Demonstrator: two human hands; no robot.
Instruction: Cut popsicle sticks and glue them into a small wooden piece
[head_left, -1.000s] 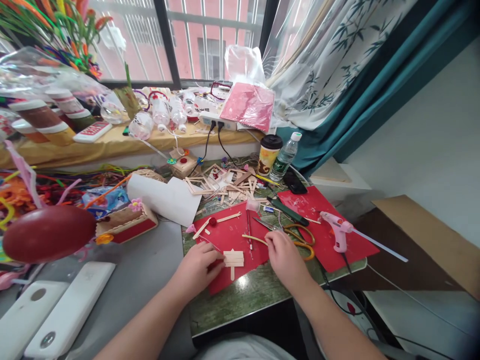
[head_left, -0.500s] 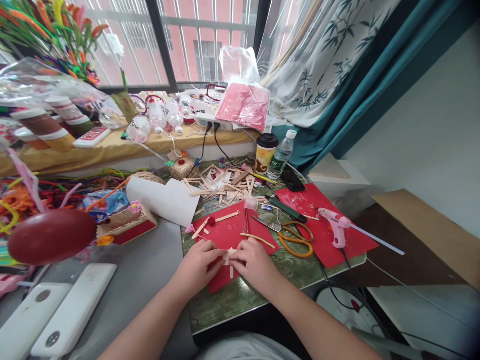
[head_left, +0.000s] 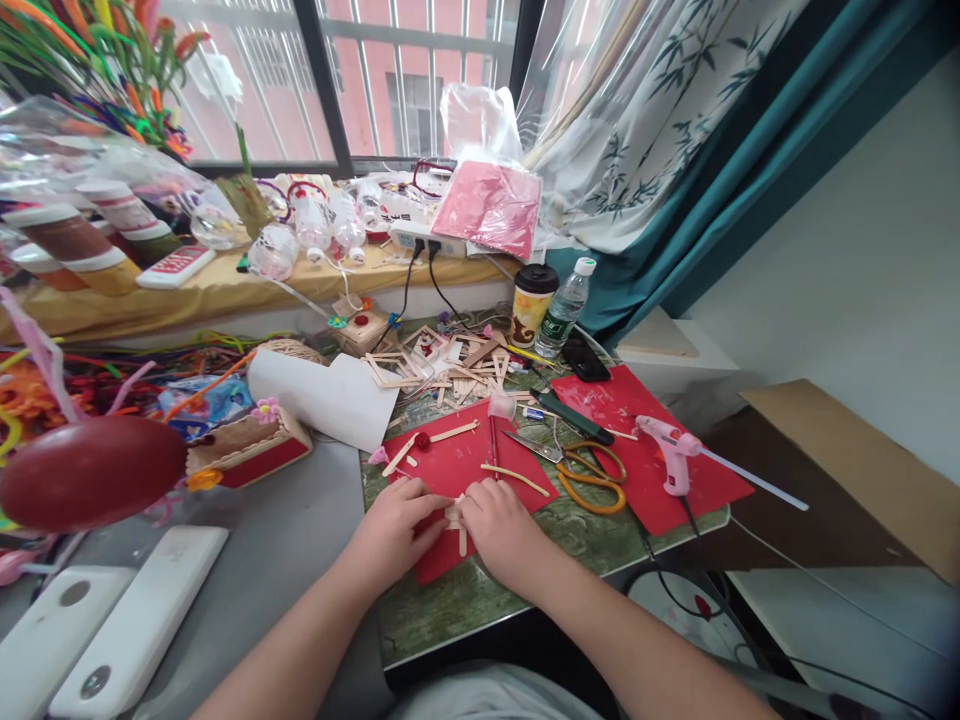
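Note:
Between my two hands is a small piece made of pale wooden craft sticks, with one stick pointing down toward me. My left hand pinches its left side with thumb and fingers. On the other side, my right hand has its fingers closed on the piece and covers part of it. Both hands rest over a red sheet. Beyond them lie more craft sticks with a dark red pompom, and a thin yellowish strip to the right.
Scissors with orange handles and a green-handled tool lie right of the hands. A pink glue gun rests on another red sheet. Behind are a stick pile, a paper cup and a water bottle.
My right hand has shifted slightly left over the craft-stick piece, its fingers now covering more of it. My left hand stays nearly in place. The view has moved slightly.

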